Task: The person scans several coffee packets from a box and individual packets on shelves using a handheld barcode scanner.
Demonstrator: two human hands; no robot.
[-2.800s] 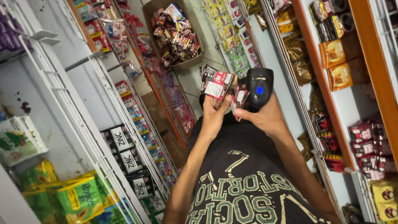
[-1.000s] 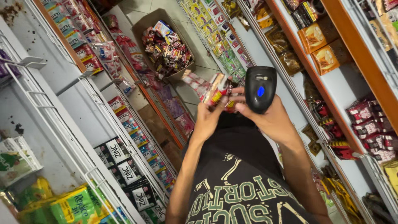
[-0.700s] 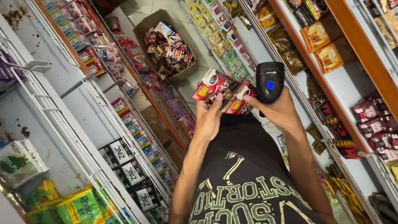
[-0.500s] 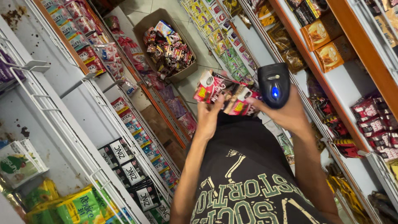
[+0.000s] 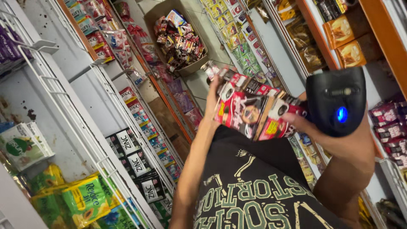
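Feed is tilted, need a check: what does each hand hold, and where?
Left hand grips the strip of red sachet packs by its left edge. Right hand holds the black scanner, with fingers touching the packs' right side.

Shelving and floor, head view.

White wire-front shelf rack (image 5: 63,110), well left of the left hand's fingers (image 5: 210,91): green sachets (image 5: 82,199) lowest, black sachets (image 5: 135,163) above them, a white-and-green pack (image 5: 23,144) at far left.

Orange-edged shelf unit (image 5: 373,25), above and right of the right hand's fingers (image 5: 296,121): orange boxes (image 5: 345,29), brown pouches (image 5: 311,57) beside them, dark red packets (image 5: 388,123) just right of the fingers.

Tiled floor (image 5: 216,46), beyond both sets of fingers: an open cardboard box (image 5: 154,15) stands on it, filled with mixed packets (image 5: 180,42).
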